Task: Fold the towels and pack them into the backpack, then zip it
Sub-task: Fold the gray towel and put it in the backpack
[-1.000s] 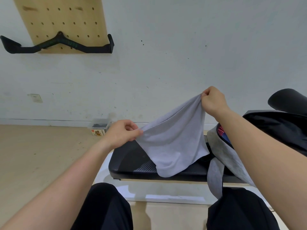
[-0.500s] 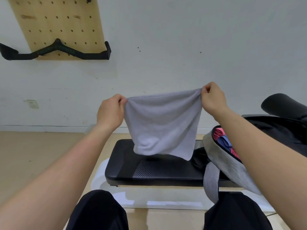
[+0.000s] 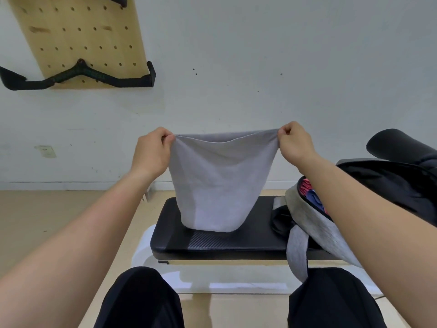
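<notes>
Left hand (image 3: 151, 152) and right hand (image 3: 294, 142) each pinch top corner of grey towel (image 3: 216, 183), hanging over tabletop (image 3: 255, 237). Folding unfinished. Backpack (image 3: 314, 216) at right, open, towels inside; zipping pending.

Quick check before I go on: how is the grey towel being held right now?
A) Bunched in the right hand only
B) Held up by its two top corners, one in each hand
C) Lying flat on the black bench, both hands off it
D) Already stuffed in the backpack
B: the left hand and right hand each pinch a top corner of the grey towel, which hangs over the black bench.
</notes>
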